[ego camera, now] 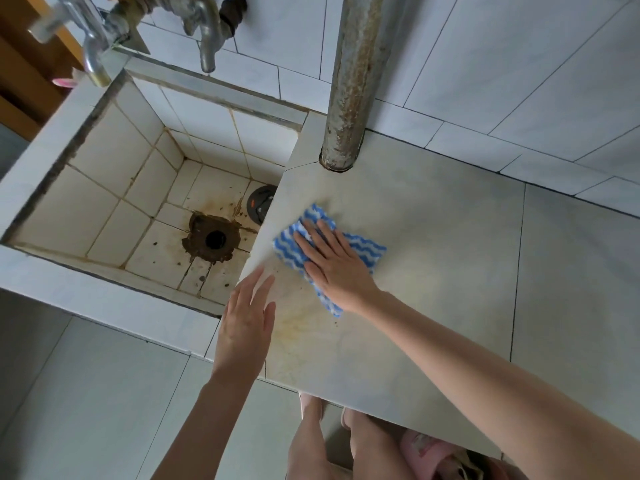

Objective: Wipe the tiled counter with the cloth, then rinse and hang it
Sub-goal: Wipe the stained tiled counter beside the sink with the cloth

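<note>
Blue-and-white wavy-striped cloth lies flat on the pale tiled table, just in from the table's left edge. The right hand is spread on top of it, fingers straight and pressing down; that grip is wide and flat, nothing curled round the fabric. Cloth corners poke out past the fingertips, to the right of the hand and below the wrist. The left hand sits at the table's left edge near its front corner, fingers straight and together, grip open and holding nothing; whether it touches the tile, I cannot tell. A yellowish stain marks the surface between the two hands and on toward the front edge. To the right of the cloth the table runs on as open tile to the frame's edge. Behind it, a rusty pipe meets the table by the tiled wall. Left of the edge drops the tiled sink, its drain hole ringed with brown grime, with two taps above.
</note>
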